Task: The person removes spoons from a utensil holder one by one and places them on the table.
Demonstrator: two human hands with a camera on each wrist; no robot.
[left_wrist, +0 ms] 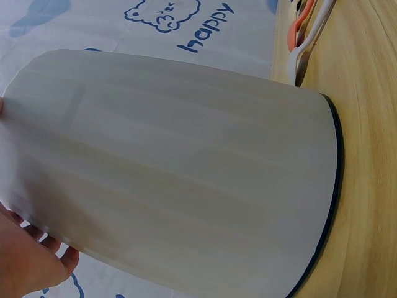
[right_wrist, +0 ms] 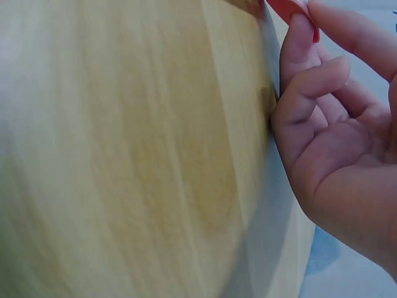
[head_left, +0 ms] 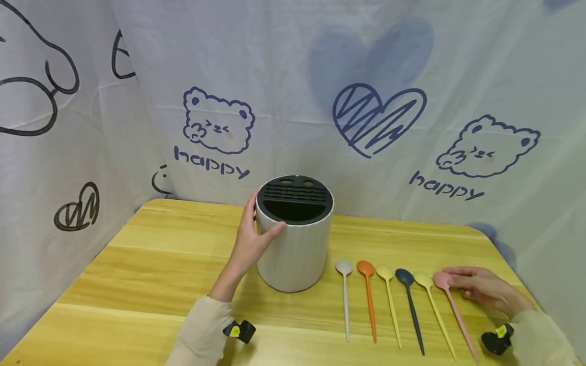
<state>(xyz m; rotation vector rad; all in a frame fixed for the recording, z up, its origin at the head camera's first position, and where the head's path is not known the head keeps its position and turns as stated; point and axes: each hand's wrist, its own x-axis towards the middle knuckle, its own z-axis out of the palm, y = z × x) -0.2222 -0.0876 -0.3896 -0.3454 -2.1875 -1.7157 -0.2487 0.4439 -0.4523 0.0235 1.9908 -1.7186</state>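
A pale grey ribbed cylinder, a utensil holder [head_left: 293, 259] with a black slotted lid [head_left: 296, 201], stands upright on the table. My left hand [head_left: 248, 246] grips its upper left side, thumb at the front of the rim and fingers round the far side. In the left wrist view the holder's wall [left_wrist: 173, 167] fills most of the picture. Over at the right, my right hand [head_left: 490, 288] pinches the bowl end of a pink spoon [head_left: 459, 316] between thumb and forefinger. In the right wrist view only a bit of that spoon [right_wrist: 290, 7] shows at the fingertips.
Left of the pink spoon lie several more in a row, handles toward me: grey [head_left: 346, 305], orange [head_left: 370, 305], yellow [head_left: 391, 310], dark blue [head_left: 413, 310] and another yellow [head_left: 438, 312]. A printed cloth [head_left: 293, 127] hangs behind the wooden table [head_left: 151, 284].
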